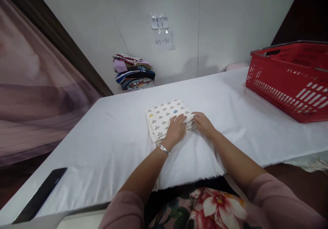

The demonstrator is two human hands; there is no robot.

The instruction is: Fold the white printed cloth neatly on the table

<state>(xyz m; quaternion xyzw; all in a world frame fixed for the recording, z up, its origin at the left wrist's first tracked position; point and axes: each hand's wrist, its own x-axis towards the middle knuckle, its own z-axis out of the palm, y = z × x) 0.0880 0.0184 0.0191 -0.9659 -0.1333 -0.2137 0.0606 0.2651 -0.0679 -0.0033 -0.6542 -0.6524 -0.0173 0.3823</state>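
A folded white cloth point(164, 116) with grey cloud-like prints, plus a small yellow one and a blue one, lies in a thick square on the white-covered table. My left hand point(176, 129) rests on its near part, fingers stretched out over the top layer. At the cloth's right edge, my right hand point(203, 123) has its fingers closed on the layered side, with the thumb side toward the cloth. A silver bracelet point(163, 149) circles my left wrist.
To the right stands a red plastic basket point(284, 85). Several folded clothes point(134, 73) are stacked beyond the table's far edge, below two paper notes point(163, 40) on the wall. A dark flat object point(41, 194) lies at the near left; a pinkish curtain point(43, 85) hangs left.
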